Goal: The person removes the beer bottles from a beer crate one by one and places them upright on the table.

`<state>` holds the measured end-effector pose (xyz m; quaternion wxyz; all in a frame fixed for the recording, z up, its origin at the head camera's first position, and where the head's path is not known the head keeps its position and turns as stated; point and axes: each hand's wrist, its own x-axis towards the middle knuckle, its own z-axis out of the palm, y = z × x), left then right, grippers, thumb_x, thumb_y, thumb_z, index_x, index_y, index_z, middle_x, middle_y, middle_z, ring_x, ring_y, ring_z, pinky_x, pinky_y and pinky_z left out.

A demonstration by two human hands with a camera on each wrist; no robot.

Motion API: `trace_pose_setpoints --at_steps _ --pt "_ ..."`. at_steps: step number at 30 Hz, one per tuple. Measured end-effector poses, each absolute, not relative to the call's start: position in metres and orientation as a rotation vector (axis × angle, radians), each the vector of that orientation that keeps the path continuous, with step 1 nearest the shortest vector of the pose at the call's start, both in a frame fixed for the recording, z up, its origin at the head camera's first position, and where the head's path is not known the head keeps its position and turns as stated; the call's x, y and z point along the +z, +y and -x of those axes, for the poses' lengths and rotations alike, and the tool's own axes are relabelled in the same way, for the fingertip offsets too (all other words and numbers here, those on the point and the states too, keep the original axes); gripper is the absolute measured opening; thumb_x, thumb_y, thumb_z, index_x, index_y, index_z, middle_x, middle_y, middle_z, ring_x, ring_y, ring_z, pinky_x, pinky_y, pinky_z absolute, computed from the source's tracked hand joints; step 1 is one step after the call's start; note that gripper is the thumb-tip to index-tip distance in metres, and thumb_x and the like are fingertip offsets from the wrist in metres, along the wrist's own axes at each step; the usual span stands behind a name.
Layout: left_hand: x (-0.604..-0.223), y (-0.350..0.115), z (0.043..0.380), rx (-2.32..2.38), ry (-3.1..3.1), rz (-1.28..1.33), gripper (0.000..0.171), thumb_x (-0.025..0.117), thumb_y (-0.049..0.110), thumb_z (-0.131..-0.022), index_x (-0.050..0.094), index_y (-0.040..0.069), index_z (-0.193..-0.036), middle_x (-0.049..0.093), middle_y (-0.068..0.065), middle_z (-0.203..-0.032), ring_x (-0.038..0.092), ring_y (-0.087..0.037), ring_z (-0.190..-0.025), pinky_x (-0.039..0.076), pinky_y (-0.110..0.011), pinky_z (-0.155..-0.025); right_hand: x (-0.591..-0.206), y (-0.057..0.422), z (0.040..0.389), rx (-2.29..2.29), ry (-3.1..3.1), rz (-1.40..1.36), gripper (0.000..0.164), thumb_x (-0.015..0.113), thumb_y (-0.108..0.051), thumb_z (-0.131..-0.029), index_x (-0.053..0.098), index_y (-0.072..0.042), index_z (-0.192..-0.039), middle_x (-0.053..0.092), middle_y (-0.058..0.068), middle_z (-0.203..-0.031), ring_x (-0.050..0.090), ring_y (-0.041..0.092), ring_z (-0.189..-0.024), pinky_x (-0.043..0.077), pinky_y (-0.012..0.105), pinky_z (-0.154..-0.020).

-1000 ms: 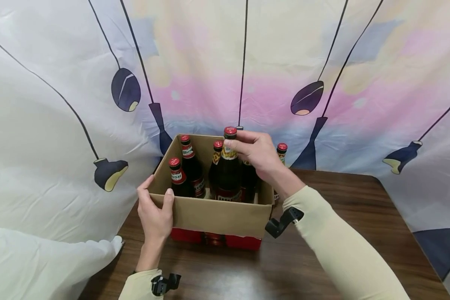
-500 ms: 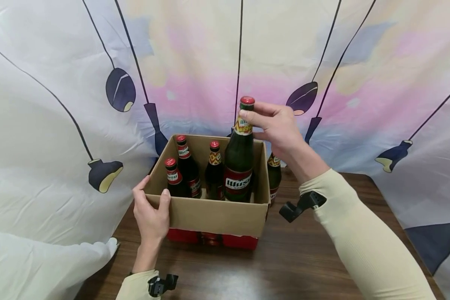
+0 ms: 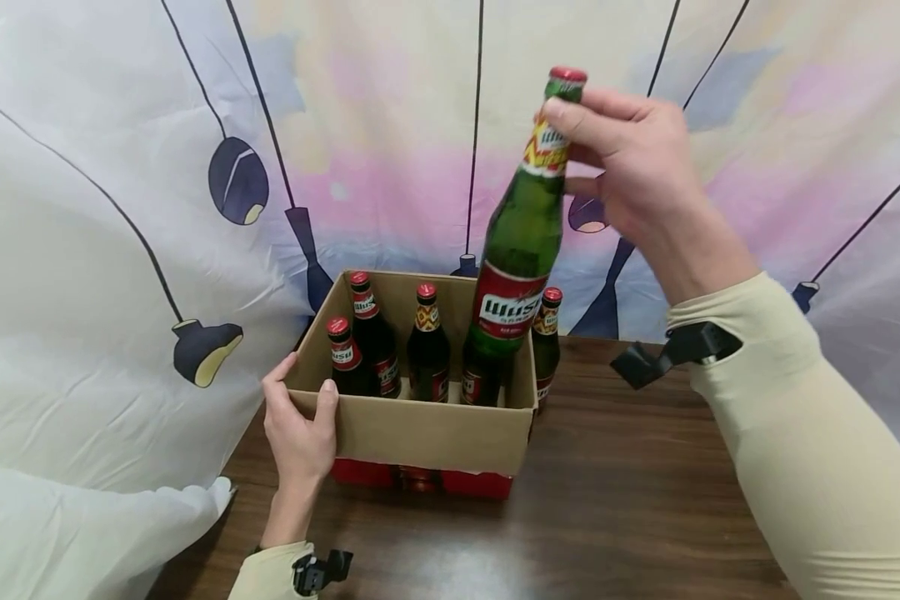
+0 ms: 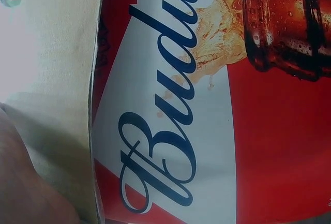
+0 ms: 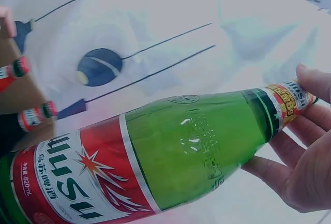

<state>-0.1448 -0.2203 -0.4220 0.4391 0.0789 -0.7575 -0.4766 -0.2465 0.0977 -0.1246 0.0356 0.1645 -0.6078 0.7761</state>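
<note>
A green beer bottle with a red cap and a red label hangs tilted over the right side of an open cardboard box. My right hand grips it by the neck; in the right wrist view the fingers wrap the yellow neck label. At the box's front left corner my left hand grips the rim, thumb outside the front wall. Inside the box stand several capped bottles, among them one at the left front and one in the middle. The left wrist view shows the box's printed red side.
Another bottle stands on the wooden table, just outside the box's right wall. A patterned cloth hangs behind the table, and white fabric bunches at the left edge.
The right hand has lifted the bottle up out of the box and moved it to the right, tilting it. My left hand has stayed on the box's corner.
</note>
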Motion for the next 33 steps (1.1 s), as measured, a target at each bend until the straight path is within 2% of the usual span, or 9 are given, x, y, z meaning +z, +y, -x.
trace_pose_setpoints --at_steps 5,9,18,23,28,33 --pt "-0.426 -0.222 0.145 -1.193 -1.897 -0.201 0.06 0.064 0.019 -0.093 0.05 -0.001 -0.148 0.059 -0.019 -0.148 0.059 -0.033 -0.125 0.035 -0.016 -0.098 -0.109 0.121 0.249 2.424 -1.77 -0.468 0.033 0.082 -0.012 -0.09 0.079 -0.004 -0.123 0.069 0.012 -0.121 0.064 0.03 -0.109 0.063 0.038 -0.072" --pt "-0.428 -0.226 0.141 -1.195 -1.914 -0.21 0.061 0.064 0.019 -0.093 0.049 -0.002 -0.148 0.058 -0.02 -0.148 0.058 -0.033 -0.125 0.036 -0.018 -0.097 -0.115 0.14 0.251 2.43 -1.782 -0.417 0.034 0.082 -0.012 -0.091 0.078 -0.004 -0.124 0.068 0.011 -0.122 0.065 0.028 -0.107 0.062 0.038 -0.069" --pt "-0.428 -0.234 0.136 -1.192 -1.897 -0.212 0.061 0.065 0.018 -0.093 0.05 0.001 -0.15 0.059 -0.019 -0.148 0.058 -0.03 -0.123 0.035 -0.017 -0.096 -0.16 0.174 0.257 2.384 -1.864 -0.303 0.027 0.085 -0.008 -0.087 0.083 -0.008 -0.114 0.074 0.007 -0.11 0.069 0.022 -0.097 0.063 0.035 -0.069" --pt "-0.429 -0.237 0.133 -1.182 -1.894 -0.233 0.061 0.064 0.018 -0.092 0.05 0.002 -0.15 0.059 -0.019 -0.147 0.057 -0.026 -0.121 0.035 -0.016 -0.094 -0.198 0.182 0.258 2.247 -2.017 -0.195 0.026 0.09 -0.017 -0.084 0.084 -0.015 -0.109 0.07 0.003 -0.114 0.069 0.017 -0.098 0.062 0.028 -0.074" --pt "-0.43 -0.238 0.132 -1.165 -1.892 -0.231 0.062 0.063 0.019 -0.093 0.05 0.001 -0.15 0.06 -0.02 -0.146 0.054 -0.007 -0.117 0.037 -0.016 -0.093 -0.239 0.186 0.261 2.128 -2.145 -0.105 0.037 0.09 -0.023 -0.084 0.083 -0.016 -0.119 0.069 -0.002 -0.118 0.07 0.012 -0.099 0.061 0.024 -0.077" --pt "-0.429 -0.239 0.132 -1.157 -1.871 -0.232 0.061 0.062 0.018 -0.092 0.051 0.002 -0.15 0.061 -0.021 -0.144 0.051 0.003 -0.113 0.037 -0.016 -0.091 -0.277 0.186 0.266 2.052 -2.284 -0.01 0.058 0.086 -0.026 -0.089 0.069 -0.005 -0.14 0.067 -0.006 -0.12 0.066 0.009 -0.107 0.061 0.022 -0.082"
